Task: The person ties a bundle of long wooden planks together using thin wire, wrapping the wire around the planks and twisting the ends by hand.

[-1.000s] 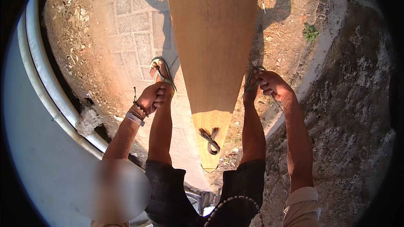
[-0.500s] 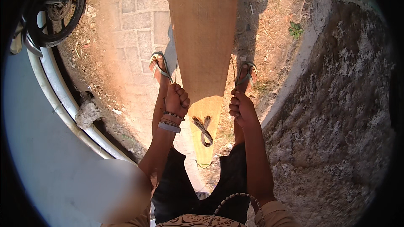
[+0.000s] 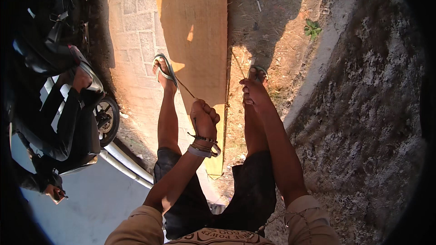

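Here, the left hand (image 3: 204, 115) over the board (image 3: 195, 13) and right hand (image 3: 252, 90) beside it clench thin strands (image 3: 185, 88).

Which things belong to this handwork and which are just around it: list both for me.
In the work:
left-side thin cord, gripped by the left hand
right-side thin cord, gripped by the right hand
tapering wooden board, between the feet

Just around:
leafy green plant
motorcycle with a rider
paving blocks
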Motion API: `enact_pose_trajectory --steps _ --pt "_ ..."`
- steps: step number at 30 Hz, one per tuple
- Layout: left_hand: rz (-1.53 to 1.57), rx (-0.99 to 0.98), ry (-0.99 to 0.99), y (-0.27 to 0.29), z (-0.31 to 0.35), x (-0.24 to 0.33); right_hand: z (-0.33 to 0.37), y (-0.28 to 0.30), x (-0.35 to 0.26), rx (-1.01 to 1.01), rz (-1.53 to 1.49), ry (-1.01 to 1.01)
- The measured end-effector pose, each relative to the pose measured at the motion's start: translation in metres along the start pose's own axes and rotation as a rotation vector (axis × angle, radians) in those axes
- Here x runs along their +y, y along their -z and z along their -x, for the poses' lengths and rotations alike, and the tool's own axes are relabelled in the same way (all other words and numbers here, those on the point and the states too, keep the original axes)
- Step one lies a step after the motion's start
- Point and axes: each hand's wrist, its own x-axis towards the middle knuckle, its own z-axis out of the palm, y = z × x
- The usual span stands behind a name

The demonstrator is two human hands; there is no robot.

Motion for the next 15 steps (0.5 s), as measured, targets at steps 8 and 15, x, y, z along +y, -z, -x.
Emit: enact_pose_trajectory --steps 8,15 --pt "-0.436 -0.099 -0.403 -0.026 -0.051 -0.042 -0.001 -0.013 -0.007 -0.181 -0.022 0.039" --pt "-0.627 -0.204 -0.618 -0.011 -0.073 -0.047 -0.022 -0.022 0.001 -0.180 0.405 0.399"
